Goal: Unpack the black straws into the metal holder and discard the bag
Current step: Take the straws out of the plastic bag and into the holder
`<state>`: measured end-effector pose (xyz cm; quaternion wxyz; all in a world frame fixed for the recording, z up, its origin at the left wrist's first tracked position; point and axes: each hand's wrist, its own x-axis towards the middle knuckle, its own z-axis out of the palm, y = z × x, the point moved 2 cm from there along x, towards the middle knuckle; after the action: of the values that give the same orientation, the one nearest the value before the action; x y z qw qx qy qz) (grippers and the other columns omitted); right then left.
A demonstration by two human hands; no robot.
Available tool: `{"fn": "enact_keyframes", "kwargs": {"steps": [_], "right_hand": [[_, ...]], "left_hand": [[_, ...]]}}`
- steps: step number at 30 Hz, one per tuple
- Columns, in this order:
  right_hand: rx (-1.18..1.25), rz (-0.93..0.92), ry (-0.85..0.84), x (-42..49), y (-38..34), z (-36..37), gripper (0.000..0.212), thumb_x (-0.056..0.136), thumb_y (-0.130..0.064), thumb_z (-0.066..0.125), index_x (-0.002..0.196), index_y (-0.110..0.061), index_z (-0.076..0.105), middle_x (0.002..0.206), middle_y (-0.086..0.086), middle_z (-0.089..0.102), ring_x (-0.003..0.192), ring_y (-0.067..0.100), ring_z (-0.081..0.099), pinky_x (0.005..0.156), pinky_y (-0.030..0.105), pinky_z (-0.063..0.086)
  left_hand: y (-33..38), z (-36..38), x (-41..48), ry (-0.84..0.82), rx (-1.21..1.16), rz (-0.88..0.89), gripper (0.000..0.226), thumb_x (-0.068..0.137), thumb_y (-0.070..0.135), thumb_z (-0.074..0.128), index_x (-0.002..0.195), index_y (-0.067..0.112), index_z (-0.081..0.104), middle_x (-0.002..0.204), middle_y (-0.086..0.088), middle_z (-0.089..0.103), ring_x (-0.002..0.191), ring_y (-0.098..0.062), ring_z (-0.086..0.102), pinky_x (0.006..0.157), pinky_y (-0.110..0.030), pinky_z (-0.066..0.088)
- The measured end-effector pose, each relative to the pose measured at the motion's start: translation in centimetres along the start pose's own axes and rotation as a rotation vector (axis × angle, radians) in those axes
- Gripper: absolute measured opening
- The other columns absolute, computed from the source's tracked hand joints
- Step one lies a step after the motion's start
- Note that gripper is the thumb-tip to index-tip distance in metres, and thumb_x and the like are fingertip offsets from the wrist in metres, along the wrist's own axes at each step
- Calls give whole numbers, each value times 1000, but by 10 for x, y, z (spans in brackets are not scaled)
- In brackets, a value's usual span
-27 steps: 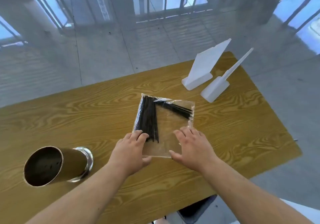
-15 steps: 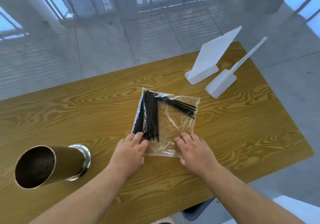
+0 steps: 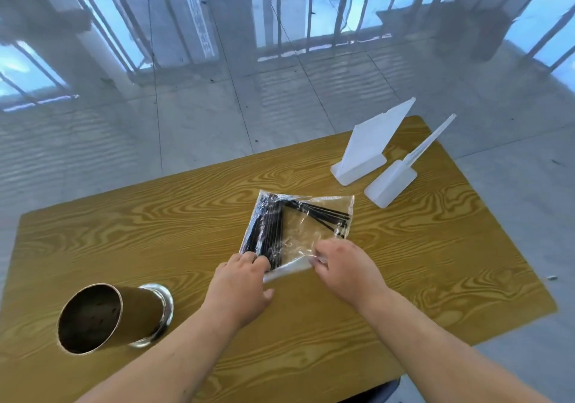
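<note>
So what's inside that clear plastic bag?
It holds black straws, in two bunches: one along the left side of the bag, one slanting across its far right corner. Fingers of the left hand cover the left bunch's near ends.
</note>
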<state>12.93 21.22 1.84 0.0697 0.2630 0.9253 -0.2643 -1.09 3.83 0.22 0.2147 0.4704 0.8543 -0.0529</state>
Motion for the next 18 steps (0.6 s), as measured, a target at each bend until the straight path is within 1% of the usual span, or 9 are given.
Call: {"fn": "enact_keyframes", "kwargs": {"steps": [2,4,7,9,12,14,16,18], "right_hand": [[108,-7,29,6,-15,-22,22,104,-35,63,86,-22,62,72,-13,60,64,2,56,54,15,36],[215,-24,54,14,-30,-44,25,102,-38,66,85,-20,63,69,-8,63,61,6,57,53,21,40],[307,-71,110,25,-53,-72,34,101,-40,68,77,-19,55,65,-8,55,58,10,46,56,30,36],[345,-106,148,32,-71,-89,41,101,-42,67,74,-15,53,63,-5,53,57,11,41,55,32,33],[383,-154,196,44,-101,-112,43,102,-47,64,73,-18,52,59,-7,50,54,8,38,50,27,30],[426,-199,196,54,-123,-123,45,102,-52,62,77,-16,55,59,-8,50,53,8,38,51,28,32],[457,-239,186,64,-149,-131,48,102,-55,60,80,-12,57,59,-7,50,53,10,40,53,36,34],[484,-281,160,71,-179,-138,48,101,-56,60,77,-15,55,57,-10,47,51,8,39,53,35,34]], "left_hand": [[2,-22,-3,32,-26,-8,45,95,56,56,134,32,53,133,8,59,129,-19,52,104,-36,45],[-2,-44,-5,78,-51,-36,40,98,53,52,131,31,56,129,7,64,126,-20,56,103,-36,46],[-12,-79,-13,178,-93,-76,30,102,45,49,123,29,61,123,7,70,118,-21,62,97,-35,50],[-20,-103,-23,271,-168,-117,29,100,41,52,126,30,60,122,8,71,115,-19,63,95,-34,49],[-35,-138,-45,432,-300,-156,47,94,42,64,137,28,50,124,3,67,112,-22,65,95,-37,51],[-46,-157,-61,519,-309,-153,65,89,47,72,142,26,42,127,-2,63,114,-27,64,95,-43,54],[-57,-173,-78,598,-262,-138,79,83,55,72,147,26,36,131,-3,59,119,-29,62,98,-46,55],[-67,-191,-94,657,-191,-110,89,78,66,66,151,28,33,135,-1,55,121,-28,61,100,-46,55]]}}
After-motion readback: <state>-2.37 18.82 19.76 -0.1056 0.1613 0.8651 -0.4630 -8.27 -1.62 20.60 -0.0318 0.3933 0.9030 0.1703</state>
